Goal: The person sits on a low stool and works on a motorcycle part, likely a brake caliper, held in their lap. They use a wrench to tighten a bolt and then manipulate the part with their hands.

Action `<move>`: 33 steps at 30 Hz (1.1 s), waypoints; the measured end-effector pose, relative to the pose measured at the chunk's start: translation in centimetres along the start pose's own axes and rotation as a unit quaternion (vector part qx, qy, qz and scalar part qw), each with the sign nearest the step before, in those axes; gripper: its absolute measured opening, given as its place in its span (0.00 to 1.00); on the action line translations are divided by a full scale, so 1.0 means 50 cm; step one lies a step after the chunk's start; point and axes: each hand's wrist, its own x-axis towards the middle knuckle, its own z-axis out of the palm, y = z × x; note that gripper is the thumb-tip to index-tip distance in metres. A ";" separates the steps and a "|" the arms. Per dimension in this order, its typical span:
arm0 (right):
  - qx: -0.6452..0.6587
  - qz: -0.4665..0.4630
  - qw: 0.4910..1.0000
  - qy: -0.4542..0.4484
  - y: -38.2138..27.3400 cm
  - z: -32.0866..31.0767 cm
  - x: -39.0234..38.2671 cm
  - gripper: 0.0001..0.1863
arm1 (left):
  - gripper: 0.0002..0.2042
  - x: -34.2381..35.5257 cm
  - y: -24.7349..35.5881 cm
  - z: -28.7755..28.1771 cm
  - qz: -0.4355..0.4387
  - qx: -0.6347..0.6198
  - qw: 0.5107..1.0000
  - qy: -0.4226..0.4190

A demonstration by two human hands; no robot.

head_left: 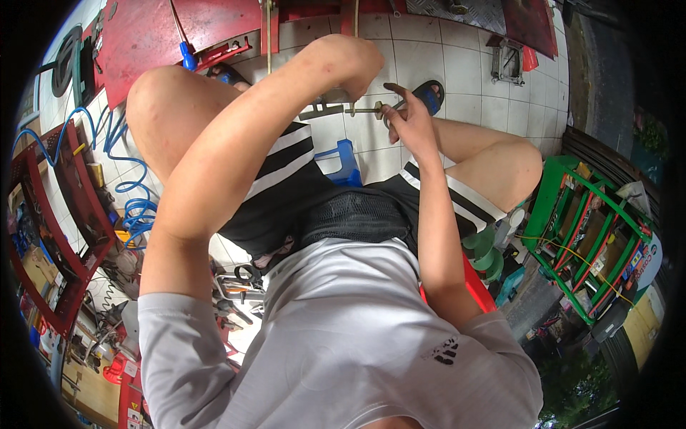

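The left hand (364, 66) hid most of its own fingers beneath the bent wrist, and part of the metal piece (323, 112) behind it. The top edge cut off the red bench (146, 39).

1 fisheye camera on the person's head looks down, close above the shirt (343, 314), with the right hand (413, 130) farther off and the tiled floor (463, 68) beyond.

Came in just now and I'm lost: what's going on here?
The person's right hand is on one end of a bolt-like metal rod. The left hand bends down near a dark metal bar; its grip is hidden. Lower in the view is a blue plastic stool, on white floor tiles.
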 end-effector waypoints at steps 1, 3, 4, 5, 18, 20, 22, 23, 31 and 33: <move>0.008 0.051 0.998 -0.019 -0.005 -0.006 0.001 0.29 | 0.09 0.000 -0.001 0.000 -0.001 0.001 1.000 -0.004; 0.023 -0.051 0.998 0.031 -0.001 0.018 -0.003 0.29 | 0.09 0.000 0.003 -0.003 -0.007 -0.002 1.000 -0.006; 0.026 -0.051 0.998 0.034 -0.002 0.019 -0.006 0.29 | 0.09 0.000 0.004 -0.005 -0.011 -0.003 1.000 -0.008; 0.029 -0.050 0.998 0.034 -0.011 0.024 -0.007 0.29 | 0.09 0.000 0.003 -0.003 -0.003 0.000 1.000 0.002; 0.106 0.034 0.994 0.014 -0.002 -0.001 -0.011 0.36 | 0.12 0.000 0.002 0.001 0.005 0.010 1.000 0.009; 0.133 0.019 0.991 0.026 -0.004 0.007 -0.013 0.39 | 0.11 0.002 -0.002 0.005 0.009 0.004 1.000 0.019; 0.186 0.044 0.981 -0.020 -0.006 -0.006 -0.015 0.39 | 0.11 0.001 -0.006 0.008 0.020 -0.003 0.999 0.029; 0.184 0.055 0.981 -0.038 0.006 -0.022 -0.011 0.39 | 0.10 0.003 -0.003 0.003 0.021 0.004 1.000 0.018; 0.143 0.042 0.989 -0.011 -0.013 -0.001 -0.013 0.28 | 0.10 0.003 -0.003 0.004 0.019 0.001 1.000 0.005; 0.072 -0.010 0.997 -0.010 -0.021 0.015 -0.023 0.27 | 0.10 0.004 0.000 0.000 0.009 0.009 1.000 -0.010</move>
